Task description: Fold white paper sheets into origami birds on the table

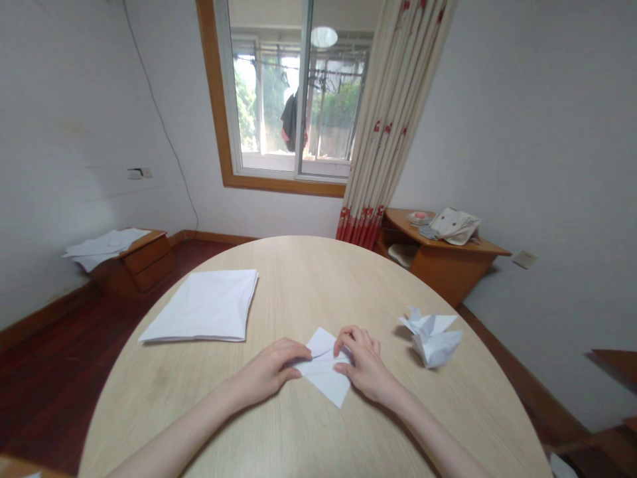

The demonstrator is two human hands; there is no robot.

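Observation:
A small folded sheet of white paper [326,372] lies on the round wooden table in front of me, its corners pointing away from and toward me. Creases and a raised flap show across its middle. My left hand [279,365] pinches the paper's left corner between thumb and fingers. On the right side, my right hand [362,362] has its fingers curled over the edge, thumb and forefinger gripping the paper there. Right of that hand sit folded white paper figures [432,338], with pointed wing-like parts.
A stack of white paper [202,307] lies at the table's left. Around the round table [293,265] stand a low drawer cabinet [144,262] with papers on it and a corner desk [438,259] holding a cloth bag [455,226]. A curtain [381,126] hangs beside the window.

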